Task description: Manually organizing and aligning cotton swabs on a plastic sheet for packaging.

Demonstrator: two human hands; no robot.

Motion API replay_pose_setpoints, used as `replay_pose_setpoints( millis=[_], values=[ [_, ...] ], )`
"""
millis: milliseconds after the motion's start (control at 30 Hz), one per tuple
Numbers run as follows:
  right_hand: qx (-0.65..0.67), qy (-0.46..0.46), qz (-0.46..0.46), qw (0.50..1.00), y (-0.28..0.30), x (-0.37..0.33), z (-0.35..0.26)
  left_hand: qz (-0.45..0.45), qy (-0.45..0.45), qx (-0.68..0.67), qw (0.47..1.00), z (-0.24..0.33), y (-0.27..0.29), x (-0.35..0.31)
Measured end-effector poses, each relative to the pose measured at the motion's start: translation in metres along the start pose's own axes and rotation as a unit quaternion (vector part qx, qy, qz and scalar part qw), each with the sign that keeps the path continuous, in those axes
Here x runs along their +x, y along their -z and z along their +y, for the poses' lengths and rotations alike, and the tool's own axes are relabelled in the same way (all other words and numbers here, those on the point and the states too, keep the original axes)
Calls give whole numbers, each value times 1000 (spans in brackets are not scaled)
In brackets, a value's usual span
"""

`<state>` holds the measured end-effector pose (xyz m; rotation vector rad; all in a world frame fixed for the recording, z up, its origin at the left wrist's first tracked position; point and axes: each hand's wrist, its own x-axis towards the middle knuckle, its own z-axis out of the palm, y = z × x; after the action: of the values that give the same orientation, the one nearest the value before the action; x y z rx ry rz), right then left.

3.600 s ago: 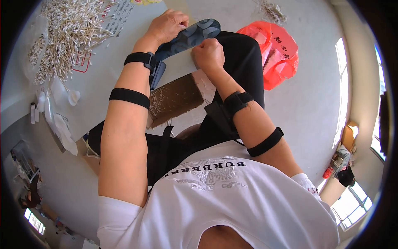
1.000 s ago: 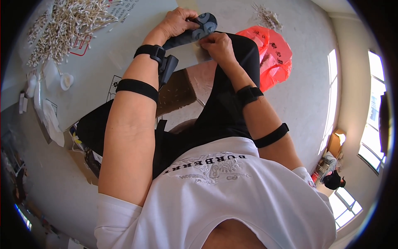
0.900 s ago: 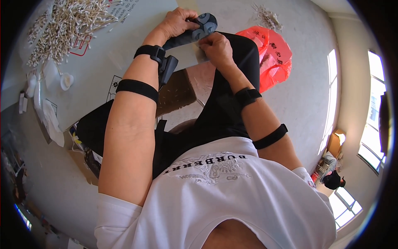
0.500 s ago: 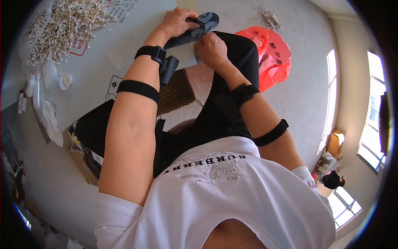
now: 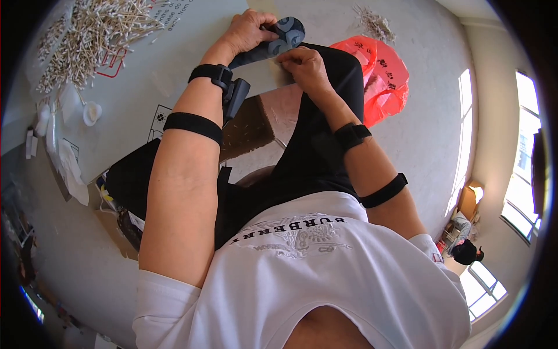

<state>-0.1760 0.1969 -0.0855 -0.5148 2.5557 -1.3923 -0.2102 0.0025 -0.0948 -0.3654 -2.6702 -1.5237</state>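
Observation:
My left hand (image 5: 249, 32), at the top middle, is closed with its thumb and fingers on a dark flat piece (image 5: 290, 30) with a blue-grey swirl pattern and a rounded end. Its kind cannot be made out, and part of it lies hidden behind my left hand and wrist. Just below its lower edge, my right hand (image 5: 308, 67) is pinched, with thumb and fingertips pressed together. Whatever lies between those fingertips is too small to tell. Both hands are over the near right edge of a pale grey tabletop (image 5: 192, 64), beside my black-trousered knee (image 5: 343, 67).
A big heap of cotton swabs (image 5: 102, 35) covers the tabletop's far left, with a small white round item (image 5: 92, 113) near it. A red plastic bag (image 5: 386, 81) lies right of my knee. Loose sticks (image 5: 375, 24) are scattered beyond. An open brown box (image 5: 247, 131) stands below; another person (image 5: 462, 241) is far right.
My right hand has shifted slightly right and down, its fingers now pointing left at the piece's lower edge. My left hand and the patterned piece have hardly moved.

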Motion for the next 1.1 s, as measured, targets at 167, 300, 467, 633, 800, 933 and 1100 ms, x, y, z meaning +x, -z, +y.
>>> replay_pose_setpoints(
  millis=[167, 300, 467, 633, 800, 933, 1100],
  values=[
    [-145, 23, 43, 988, -13, -11, -17, 10, -5, 13, 1000, 2, 0, -1],
    [-190, 18, 81, 978, -18, -18, -25, 29, -18, 26, 999, 2, 0, -2],
    [-312, 70, 110, 941, -27, -16, -21, 26, -12, 27, 999, 4, -1, -2],
    [-303, -14, 91, 949, -32, -15, -24, 60, -18, 54, 997, 6, -5, -6],
    [-186, -86, 63, 977, -22, -12, -30, 72, -29, 97, 992, 5, -3, -10],
    [-30, -28, 109, 993, -9, -18, -6, 77, -24, 52, 995, 10, -5, -6],
    [-78, -15, 104, 991, -13, -22, -14, 75, -26, 37, 996, 6, -4, -8]
  ],
)
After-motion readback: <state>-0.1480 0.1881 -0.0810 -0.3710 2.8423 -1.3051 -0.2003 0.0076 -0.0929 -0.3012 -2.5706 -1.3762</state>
